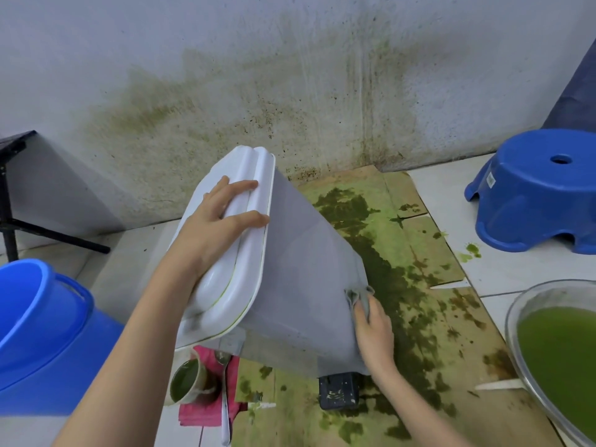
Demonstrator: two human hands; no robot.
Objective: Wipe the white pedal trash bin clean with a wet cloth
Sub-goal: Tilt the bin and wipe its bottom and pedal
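Note:
The white pedal trash bin stands tilted over to the left on stained cardboard, its black pedal at the bottom front. My left hand lies on the closed lid, fingers curled over its raised ridge, holding the bin tilted. Low on the bin's right side, my right hand presses a grey cloth against the edge near the base. Most of the cloth is hidden under my fingers.
Green-stained cardboard covers the floor under the bin. A blue bucket stands at left, a blue stool at right, a metal bowl of green liquid at lower right. A cup of green liquid and a spoon sit on a pink cloth. The wall is stained.

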